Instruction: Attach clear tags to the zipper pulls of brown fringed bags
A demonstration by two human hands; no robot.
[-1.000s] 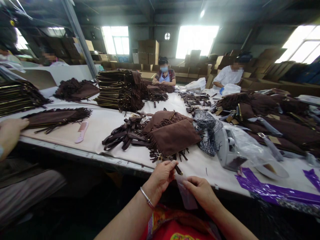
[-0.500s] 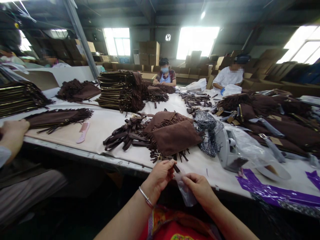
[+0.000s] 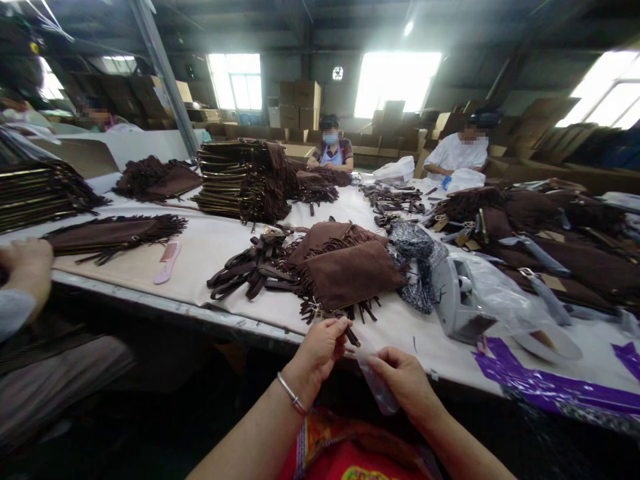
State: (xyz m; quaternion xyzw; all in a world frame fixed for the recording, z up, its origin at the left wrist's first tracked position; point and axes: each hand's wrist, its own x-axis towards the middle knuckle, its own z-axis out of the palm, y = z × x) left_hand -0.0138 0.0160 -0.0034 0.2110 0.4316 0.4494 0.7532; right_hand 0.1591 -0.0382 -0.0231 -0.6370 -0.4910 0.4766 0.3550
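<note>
My left hand [image 3: 324, 345] pinches a dark brown strap [image 3: 353, 337] whose end points down to the right, with a bit of metal on it. Lower right, my right hand [image 3: 400, 375] is closed on a small clear plastic bag [image 3: 379, 387] that hangs from the fingers. The bag's upper edge is close to the strap end. Just beyond both hands lies a brown fringed pouch [image 3: 345, 277] on the table edge, with metal hardware at its near corner. Left of it is a heap of dark wrist straps [image 3: 255, 270].
A grey tape dispenser [image 3: 455, 303] and purple plastic [image 3: 545, 380] are on the right. A pink comb [image 3: 167, 262] lies left. Stacked pouches [image 3: 240, 180] stand behind, more pouches [image 3: 565, 247] at right. A co-worker's hand [image 3: 27, 270] is far left; other people sit across the table.
The strap end, which was at the bag's mouth, now sticks out bare above it. My right hand and the bag have shifted slightly right and down.
</note>
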